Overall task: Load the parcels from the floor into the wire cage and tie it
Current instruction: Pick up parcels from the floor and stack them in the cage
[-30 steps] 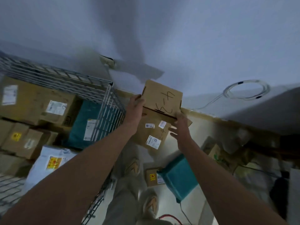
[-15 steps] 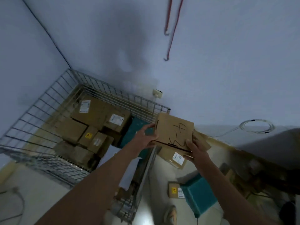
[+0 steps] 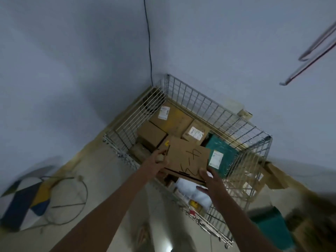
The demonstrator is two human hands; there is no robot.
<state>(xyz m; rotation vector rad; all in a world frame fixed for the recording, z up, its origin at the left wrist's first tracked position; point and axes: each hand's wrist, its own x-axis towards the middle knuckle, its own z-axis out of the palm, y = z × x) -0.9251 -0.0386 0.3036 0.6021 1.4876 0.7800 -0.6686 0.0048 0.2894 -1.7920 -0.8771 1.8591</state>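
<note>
You are holding a flat box [image 3: 187, 160] over the cage [image 3: 214, 113], so the loading step is in hand and the tying is not yet begun. Your left hand [image 3: 156, 160] is gripping the box's left edge, fingers curled round it, and your right hand [image 3: 211, 182] is pinching the near right corner, thumb on top and fingers underneath. The box is hanging tilted above the parcels inside, not resting on any of them as far as I can tell. Below it brown cartons [image 3: 172, 119] are lying packed toward the far corner, a teal parcel [image 3: 222, 151] is sitting against the right wall, and a white bag [image 3: 192, 191] is lying near the front. The next move, I judge, is calling for you to lower the box flat onto the cartons and let go with both hands, keeping it inside the wire walls. More parcels are waiting on the floor at the right, among them a teal one [image 3: 272, 228], so loading looks unfinished. As for writing, black marker strokes are running across the box top; I am reading something like an "X" and a dash, but not surely. White shipping labels are showing on the cartons and the teal parcel, and a yellow sticker low on the bag, all too small or blurred to read
</note>
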